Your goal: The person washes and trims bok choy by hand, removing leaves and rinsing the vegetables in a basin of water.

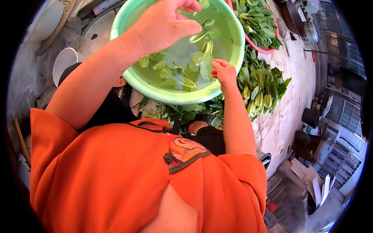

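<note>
A light-green plastic basin [171,98] holds water with several bok choy pieces floating in it. Over its far side is my left hand [171,22], thumb and fingers apart. A small green leaf [203,4] shows just beyond those fingertips; whether they touch it is unclear. My right hand [224,73] is at the basin's right inner side, its fingers closed at the edge of a bok choy leaf [205,64]. Another bok choy [189,83] floats nearer me, and one more bok choy [208,31] lies below my left thumb.
Stacked bok choy [264,83] lies on the floor right of the basin. Beyond it, a red-rimmed container [268,51] holds more greens [256,23]. Loose leaves [186,112] lie between my feet and the basin. A white bucket [64,64] stands to the left.
</note>
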`<state>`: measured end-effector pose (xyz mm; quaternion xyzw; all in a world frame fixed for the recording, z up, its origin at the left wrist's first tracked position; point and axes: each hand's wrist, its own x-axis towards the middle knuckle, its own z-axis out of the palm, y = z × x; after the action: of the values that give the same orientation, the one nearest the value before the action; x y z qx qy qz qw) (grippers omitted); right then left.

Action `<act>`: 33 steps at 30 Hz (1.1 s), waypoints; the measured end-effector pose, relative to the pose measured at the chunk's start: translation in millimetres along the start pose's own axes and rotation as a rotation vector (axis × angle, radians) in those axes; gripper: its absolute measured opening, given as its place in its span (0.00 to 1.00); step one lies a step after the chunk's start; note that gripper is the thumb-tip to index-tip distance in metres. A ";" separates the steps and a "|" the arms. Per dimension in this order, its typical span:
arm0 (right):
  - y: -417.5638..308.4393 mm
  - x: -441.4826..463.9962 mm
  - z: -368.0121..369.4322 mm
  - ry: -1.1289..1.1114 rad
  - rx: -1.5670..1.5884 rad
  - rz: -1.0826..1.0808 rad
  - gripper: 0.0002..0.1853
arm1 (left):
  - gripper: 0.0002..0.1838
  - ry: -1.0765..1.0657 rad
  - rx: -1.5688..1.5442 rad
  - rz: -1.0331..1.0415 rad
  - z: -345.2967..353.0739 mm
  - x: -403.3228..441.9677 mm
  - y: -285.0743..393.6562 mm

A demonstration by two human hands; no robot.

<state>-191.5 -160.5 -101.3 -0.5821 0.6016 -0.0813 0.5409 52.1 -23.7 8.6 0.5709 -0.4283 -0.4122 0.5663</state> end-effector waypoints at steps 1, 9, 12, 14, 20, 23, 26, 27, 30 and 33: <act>1.4 7.1 5.6 -0.007 -0.006 -0.005 0.20 | 0.22 0.014 -0.003 -0.001 -3.7 -1.0 2.7; 34.6 108.7 49.4 0.440 -0.587 -0.192 0.34 | 0.18 0.032 0.011 -0.146 -26.7 -12.7 26.4; 31.1 109.3 78.6 0.143 -0.864 -0.025 0.29 | 0.16 0.036 -0.019 -0.115 -32.4 -10.6 22.8; 33.1 99.2 92.1 -0.016 -0.933 -0.154 0.26 | 0.16 0.041 -0.013 -0.112 -35.1 -7.9 21.1; 42.3 94.1 92.7 0.093 -0.747 -0.130 0.22 | 0.14 0.009 -0.009 -0.128 -38.6 -0.6 16.3; 53.6 84.4 107.8 -0.097 -1.028 -0.338 0.18 | 0.14 0.032 0.049 -0.103 -38.8 3.4 13.0; 42.7 77.2 102.3 -0.102 -0.624 -0.402 0.18 | 0.15 0.070 0.109 -0.088 -39.0 4.7 10.5; 39.4 77.8 98.4 -0.037 -0.512 -0.419 0.17 | 0.16 0.078 0.146 -0.077 -40.0 5.0 9.2; 0.7 57.0 82.0 -0.111 -0.197 -0.377 0.14 | 0.21 0.123 0.259 -0.017 -40.0 7.7 -8.1; -51.1 17.9 70.7 -0.228 0.019 -0.434 0.12 | 0.27 0.131 0.468 -0.003 -36.7 10.2 -17.3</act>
<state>-102.9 -152.7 -102.4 -0.6981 0.3966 -0.1350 0.5807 90.6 -22.8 -7.9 0.7128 -0.4737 -0.2649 0.4442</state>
